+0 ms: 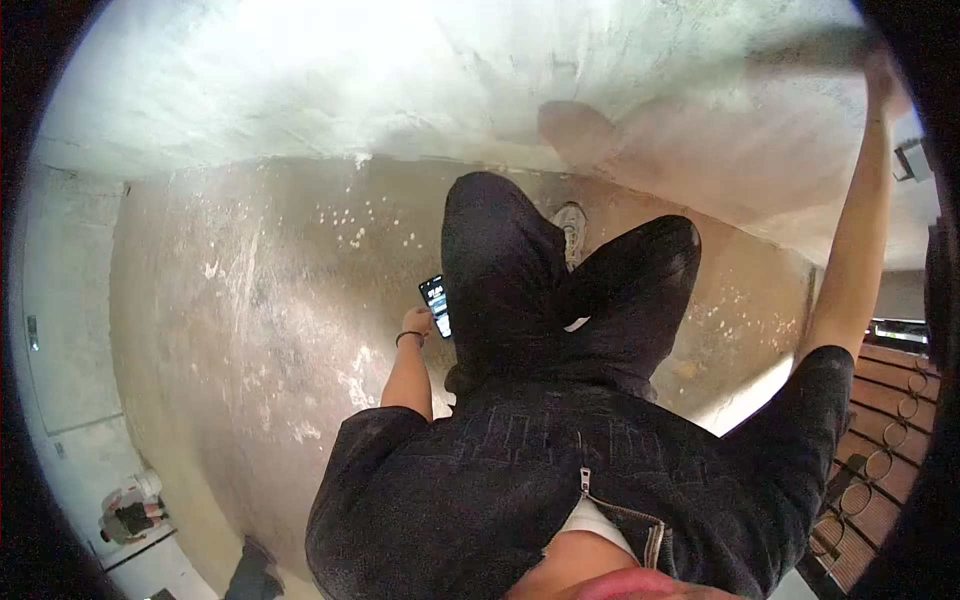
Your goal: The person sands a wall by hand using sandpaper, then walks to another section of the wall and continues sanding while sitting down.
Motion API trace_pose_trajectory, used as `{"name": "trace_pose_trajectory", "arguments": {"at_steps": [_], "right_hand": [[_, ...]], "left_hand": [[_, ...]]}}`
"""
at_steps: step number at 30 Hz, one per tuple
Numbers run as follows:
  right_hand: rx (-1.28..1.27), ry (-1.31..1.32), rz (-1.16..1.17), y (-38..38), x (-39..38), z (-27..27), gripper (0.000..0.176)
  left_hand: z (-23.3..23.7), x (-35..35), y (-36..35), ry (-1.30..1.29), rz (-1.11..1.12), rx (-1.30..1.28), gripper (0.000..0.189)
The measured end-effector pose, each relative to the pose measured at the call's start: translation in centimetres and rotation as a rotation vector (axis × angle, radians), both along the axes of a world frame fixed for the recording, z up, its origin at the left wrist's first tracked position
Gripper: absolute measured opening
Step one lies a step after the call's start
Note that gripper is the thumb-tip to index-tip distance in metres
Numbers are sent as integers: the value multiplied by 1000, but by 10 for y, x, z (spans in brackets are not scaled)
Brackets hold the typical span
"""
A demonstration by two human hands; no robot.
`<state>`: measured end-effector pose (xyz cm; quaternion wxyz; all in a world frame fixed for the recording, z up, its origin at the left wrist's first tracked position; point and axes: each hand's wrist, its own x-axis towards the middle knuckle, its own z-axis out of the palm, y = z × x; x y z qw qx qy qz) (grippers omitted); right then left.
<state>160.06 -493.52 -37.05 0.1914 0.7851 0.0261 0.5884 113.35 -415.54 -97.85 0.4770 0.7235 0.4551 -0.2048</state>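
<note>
My left hand [418,321] is low at my left side, its fingers closed on the edge of a smartphone [437,305] with a lit screen. A dark band circles that wrist. The phone is beside my left thigh, partly behind the dark trouser leg. My right arm stretches far up to the right, and my right hand [884,90] is against or close to the pale wall [480,80]. That hand is smeared and dim at the picture's edge, so its fingers and anything in them cannot be made out.
My knees are bent over a worn concrete floor [250,290] with white splashes. One light shoe [571,232] shows between them. Another person [130,518] is at the far lower left near a white bucket [147,484]. A metal grille with rings [880,465] stands at the right.
</note>
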Motion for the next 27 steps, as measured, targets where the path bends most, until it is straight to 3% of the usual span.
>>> {"name": "trace_pose_trajectory", "arguments": {"at_steps": [3, 5, 6, 7, 8, 9, 10, 11, 12, 13, 14, 15, 18, 19, 21, 25, 27], "right_hand": [[543, 118, 530, -24, 26, -12, 31], [299, 57, 419, 52, -13, -17, 40], [201, 64, 423, 91, -37, -10, 45], [141, 66, 469, 109, -54, -3, 50], [119, 40, 540, 111, -65, 5, 55], [141, -43, 606, 105, -78, 16, 60], [369, -301, 544, 94, -69, 17, 47], [611, -539, 525, 82, -61, 18, 37], [513, -496, 525, 84, -59, 9, 39], [419, -444, 524, 88, -57, 1, 42], [250, -311, 525, 100, -63, -11, 44], [86, -173, 522, 107, -72, -16, 47], [102, -95, 560, 83, -88, -3, 47], [169, -228, 554, 70, -84, 6, 45], [620, -390, 408, 63, -81, 6, 42], [326, -249, 507, 96, -80, -3, 39], [338, -222, 563, 98, -82, 0, 41]], "left_hand": [[19, 18, -4, -5, -71, 16, 33], [24, 30, 6, -58, -252, 104, 41], [20, 37, 10, -115, -346, 272, 39], [-24, 39, 28, -115, -409, 316, 44], [6, 36, 7, -347, -284, 280, 47], [-75, 38, 32, -447, -228, 357, 47], [-30, 47, 18, -186, -213, 242, 47], [2, 47, -4, -223, -432, 424, 49], [-55, 38, 14, -274, -269, 241, 56], [-38, 41, -8, -49, -158, 204, 57], [-30, 33, -36, 130, -341, 608, 59], [-27, 33, -48, 196, -320, 672, 59], [-30, 37, -56, 240, -251, 638, 60], [-31, 37, -59, 246, -249, 629, 60], [-31, 40, -60, 252, -245, 616, 61], [-34, 46, -57, 247, -243, 606, 62], [-35, 46, -56, 251, -253, 597, 62]]}}
